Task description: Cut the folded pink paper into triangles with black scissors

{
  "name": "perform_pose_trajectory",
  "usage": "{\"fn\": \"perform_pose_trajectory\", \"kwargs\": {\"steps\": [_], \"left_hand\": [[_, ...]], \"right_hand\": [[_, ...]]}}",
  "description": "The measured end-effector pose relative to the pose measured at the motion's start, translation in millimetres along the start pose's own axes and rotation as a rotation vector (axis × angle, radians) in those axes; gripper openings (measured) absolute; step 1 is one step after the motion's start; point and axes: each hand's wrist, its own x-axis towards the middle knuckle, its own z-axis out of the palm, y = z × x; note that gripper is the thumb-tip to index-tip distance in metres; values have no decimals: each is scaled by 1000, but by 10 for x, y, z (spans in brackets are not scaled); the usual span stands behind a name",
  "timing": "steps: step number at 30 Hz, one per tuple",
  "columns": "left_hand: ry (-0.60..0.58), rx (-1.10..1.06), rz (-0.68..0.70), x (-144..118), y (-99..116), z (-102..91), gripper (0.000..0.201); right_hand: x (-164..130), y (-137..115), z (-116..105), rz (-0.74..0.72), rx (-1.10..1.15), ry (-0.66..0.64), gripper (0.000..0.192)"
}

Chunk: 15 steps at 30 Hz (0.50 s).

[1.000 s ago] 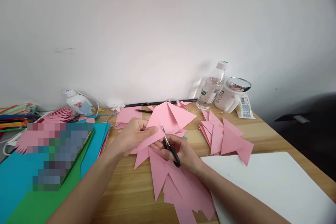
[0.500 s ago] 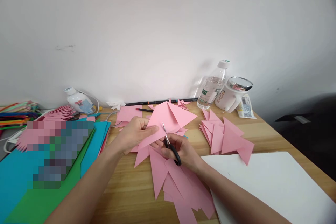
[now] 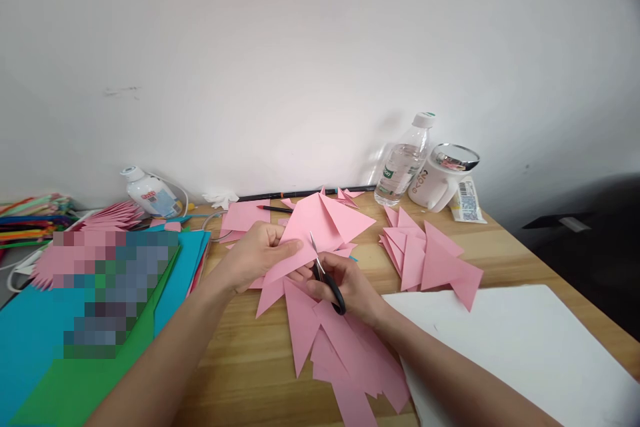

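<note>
Between thumb and fingers, my left hand (image 3: 263,253) pinches a sheet of pink paper (image 3: 313,223), raised above the table. A slit runs into the sheet from its lower right edge. My right hand (image 3: 343,283) is closed round the black handles of a pair of scissors (image 3: 334,292). The scissor blades point up and away from me and lie against the pink sheet. Below both hands, several cut pink paper pieces (image 3: 345,347) lie overlapping. To the right sits another pile of pink paper triangles (image 3: 413,253).
A water bottle (image 3: 403,160) and a white mug (image 3: 440,177) stand by the wall at the right, beside a small packet (image 3: 469,201). A white board (image 3: 510,347) covers the front right. Blue and green sheets (image 3: 60,387), a white bottle (image 3: 151,192) and pipe cleaners (image 3: 37,219) are on the left.
The view has shifted very slightly. Both hands, the scissors and the pink sheet keep almost the same positions.
</note>
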Motion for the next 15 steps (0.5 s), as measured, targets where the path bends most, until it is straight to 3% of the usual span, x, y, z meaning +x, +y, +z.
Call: {"fn": "perform_pose_trajectory", "kwargs": {"steps": [15], "left_hand": [[-23, -26, -4, 15, -12, 0, 24]], "right_hand": [[-12, -5, -13, 38, 26, 46, 32]]}}
